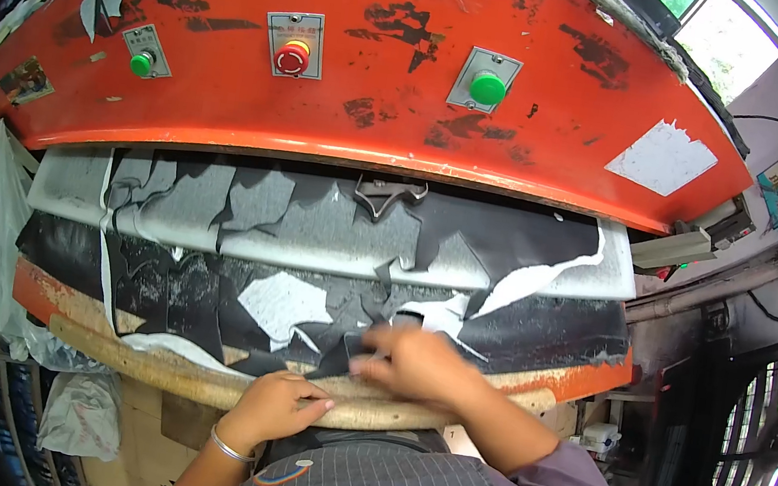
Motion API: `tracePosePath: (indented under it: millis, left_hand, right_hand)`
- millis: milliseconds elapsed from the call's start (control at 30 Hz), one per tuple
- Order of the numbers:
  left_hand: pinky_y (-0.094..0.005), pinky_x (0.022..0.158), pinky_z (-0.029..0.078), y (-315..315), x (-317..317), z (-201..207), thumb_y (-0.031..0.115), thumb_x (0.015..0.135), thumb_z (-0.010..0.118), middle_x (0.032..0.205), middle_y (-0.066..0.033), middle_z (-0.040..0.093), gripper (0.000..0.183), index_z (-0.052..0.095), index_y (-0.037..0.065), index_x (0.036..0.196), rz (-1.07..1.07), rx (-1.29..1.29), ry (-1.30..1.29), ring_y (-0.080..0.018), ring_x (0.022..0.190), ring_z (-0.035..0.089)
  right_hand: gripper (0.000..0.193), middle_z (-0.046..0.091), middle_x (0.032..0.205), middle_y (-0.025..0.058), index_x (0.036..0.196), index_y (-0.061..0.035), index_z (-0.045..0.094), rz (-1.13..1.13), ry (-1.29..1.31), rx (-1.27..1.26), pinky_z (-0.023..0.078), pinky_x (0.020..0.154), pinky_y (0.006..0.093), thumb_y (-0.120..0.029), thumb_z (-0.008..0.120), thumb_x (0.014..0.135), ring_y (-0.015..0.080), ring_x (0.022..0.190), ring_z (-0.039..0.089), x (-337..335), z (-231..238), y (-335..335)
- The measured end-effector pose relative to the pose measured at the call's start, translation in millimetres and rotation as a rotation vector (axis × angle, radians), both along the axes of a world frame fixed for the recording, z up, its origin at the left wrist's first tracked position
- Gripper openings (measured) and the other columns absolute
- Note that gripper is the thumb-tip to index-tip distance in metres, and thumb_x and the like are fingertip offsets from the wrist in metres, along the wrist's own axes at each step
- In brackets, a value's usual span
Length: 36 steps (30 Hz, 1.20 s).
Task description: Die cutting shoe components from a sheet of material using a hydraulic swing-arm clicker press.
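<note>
My left hand (281, 408) rests at the near wooden edge (212, 389) of the press bed, thumb spread from the other fingers, with nothing visible in it. My right hand (418, 357) is over the front of the bed, blurred by motion. Its fingers are beside a dark scrap (334, 359) of sheet material, and whether they grip it I cannot tell. A black sheet (518, 235) with cut-out gaps and ragged edges lies across the pale cutting board (309, 254). Under the machine's head, a dark metal cutting die (389, 198) sits on the sheet.
The orange press head (374, 133) spans the far side. It carries a red stop button (292, 57), a large green button (487, 88) and a smaller green button (142, 64). White-backed scraps (284, 310) litter the front. Plastic bags (81, 414) hang at left.
</note>
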<state>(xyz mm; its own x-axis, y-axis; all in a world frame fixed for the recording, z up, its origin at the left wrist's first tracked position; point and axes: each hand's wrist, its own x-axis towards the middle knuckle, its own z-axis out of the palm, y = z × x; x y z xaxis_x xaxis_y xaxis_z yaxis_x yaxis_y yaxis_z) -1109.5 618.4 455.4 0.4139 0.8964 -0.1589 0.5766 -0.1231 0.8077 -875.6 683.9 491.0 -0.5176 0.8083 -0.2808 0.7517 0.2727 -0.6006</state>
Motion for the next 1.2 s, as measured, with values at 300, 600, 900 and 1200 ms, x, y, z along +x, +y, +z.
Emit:
tracePosePath:
  millis: [300, 600, 900, 1200]
  left_hand:
    - [-0.0221, 0.059, 0.046, 158, 54, -45, 0.024, 0.095, 0.056, 0.112, -0.0075, 0.064, 0.040, 0.052, 0.002, 0.129, 0.373, -0.214, -0.486, -0.0095, 0.073, 0.060]
    - [-0.0256, 0.074, 0.048, 170, 95, -70, 0.050, 0.097, 0.047, 0.133, -0.0115, 0.044, 0.074, 0.016, 0.010, 0.151, 0.223, -0.360, -0.960, -0.0147, 0.099, 0.056]
    - [-0.0335, 0.066, 0.049, 219, 88, -66, 0.011, 0.079, 0.071, 0.104, -0.0105, 0.061, 0.072, 0.036, 0.015, 0.141, -0.068, 0.152, -0.043, -0.0172, 0.075, 0.061]
    - [-0.0448, 0.072, 0.050, 191, 102, -102, -0.001, 0.072, 0.062, 0.085, -0.0191, 0.066, 0.018, 0.066, 0.006, 0.089, 0.116, 0.432, 0.014, -0.0384, 0.082, 0.063]
  right_hand:
    - [0.078, 0.053, 0.126, 0.0174, 0.128, -0.0049, 0.048, -0.292, -0.394, 0.178, 0.039, 0.092, 0.0533, -0.052, 0.072, 0.070, 0.0302, 0.119, 0.050, -9, -67, 182]
    - [0.079, 0.058, 0.117, 0.0241, 0.141, -0.0019, 0.030, -0.351, 0.759, -0.109, 0.048, 0.087, 0.0398, -0.035, 0.069, 0.081, 0.0305, 0.108, 0.058, 30, -65, 86]
    - [0.082, 0.058, 0.121, 0.0210, 0.142, 0.0003, 0.034, -0.339, 0.768, -0.151, 0.040, 0.099, 0.0367, -0.031, 0.076, 0.079, 0.0255, 0.114, 0.056, 78, -71, 46]
    - [0.077, 0.058, 0.117, 0.0151, 0.136, -0.0113, 0.049, -0.292, -0.164, 0.429, 0.035, 0.091, 0.0452, -0.051, 0.069, 0.073, 0.0281, 0.118, 0.047, 109, -86, 137]
